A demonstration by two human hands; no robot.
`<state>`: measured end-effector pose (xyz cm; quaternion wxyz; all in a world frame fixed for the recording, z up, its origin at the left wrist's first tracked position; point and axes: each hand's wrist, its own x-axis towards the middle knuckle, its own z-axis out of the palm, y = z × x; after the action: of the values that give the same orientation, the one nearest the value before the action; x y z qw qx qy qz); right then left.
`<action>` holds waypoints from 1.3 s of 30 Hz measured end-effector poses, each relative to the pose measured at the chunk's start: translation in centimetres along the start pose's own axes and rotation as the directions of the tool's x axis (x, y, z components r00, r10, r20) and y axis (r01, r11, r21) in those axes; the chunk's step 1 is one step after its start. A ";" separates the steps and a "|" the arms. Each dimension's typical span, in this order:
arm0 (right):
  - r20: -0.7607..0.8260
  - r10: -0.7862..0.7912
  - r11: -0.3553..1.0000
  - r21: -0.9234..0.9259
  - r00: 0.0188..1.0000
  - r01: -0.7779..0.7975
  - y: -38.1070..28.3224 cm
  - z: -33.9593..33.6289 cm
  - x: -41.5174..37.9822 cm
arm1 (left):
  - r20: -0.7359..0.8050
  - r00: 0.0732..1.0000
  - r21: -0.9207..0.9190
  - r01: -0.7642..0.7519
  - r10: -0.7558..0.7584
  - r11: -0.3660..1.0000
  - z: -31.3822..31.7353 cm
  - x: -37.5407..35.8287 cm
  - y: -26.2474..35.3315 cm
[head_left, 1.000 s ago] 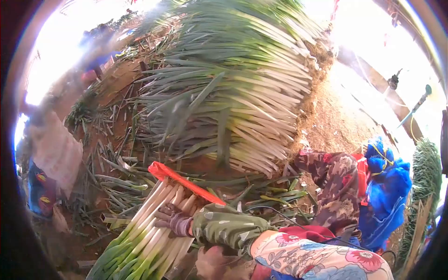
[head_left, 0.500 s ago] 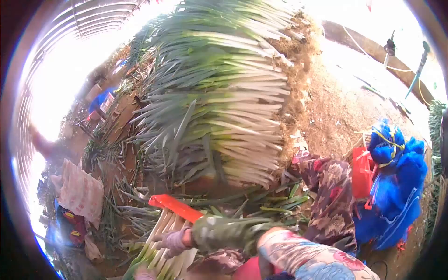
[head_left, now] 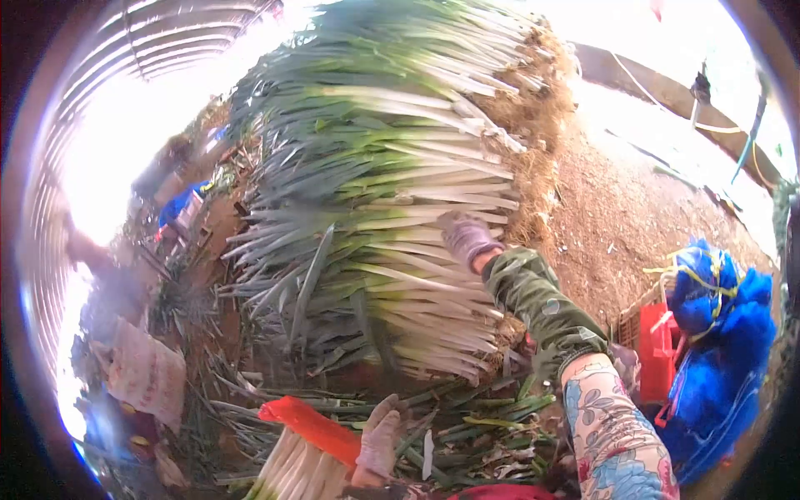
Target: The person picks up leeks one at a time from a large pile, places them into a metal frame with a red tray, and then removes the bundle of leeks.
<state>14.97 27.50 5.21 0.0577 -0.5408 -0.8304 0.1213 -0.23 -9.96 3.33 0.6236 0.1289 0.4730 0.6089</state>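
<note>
A large pile of leeks, possibly big green onions, fills the middle, with white stalks and roots to the right and green leaves to the left. My right hand, in a pale purple glove, is on the white stalks with its fingers bent down around a leek; the fingertips are partly hidden. My left hand, in a light glove, is at the right end of a red strip, fingers stretched upward and holding nothing visible. A smaller bunch of leeks lies against the strip, cut off by the lower edge of the view.
Blue netting tied with yellow cord lies at the right, beside a red basket-like item. Loose leaves litter the ground before the pile. A whitish sack is at the left, and bare soil stretches right of the roots.
My right hand has left the small bunch and moved up and right onto the large pile. My left hand has come up beside the red strip's right end. The view has shifted slightly.
</note>
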 end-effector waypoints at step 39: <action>0.611 -0.245 0.316 0.785 0.753 -0.533 -5.0 -6.1 -40.1 | 0.078 0.980 -0.675 -0.082 0.182 0.734 2.0 6.4 -0.7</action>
<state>28.36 -10.12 13.85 0.0621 -0.4057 -0.5092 0.7565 0.49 -3.66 1.07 0.6147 -0.0276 0.1688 0.7700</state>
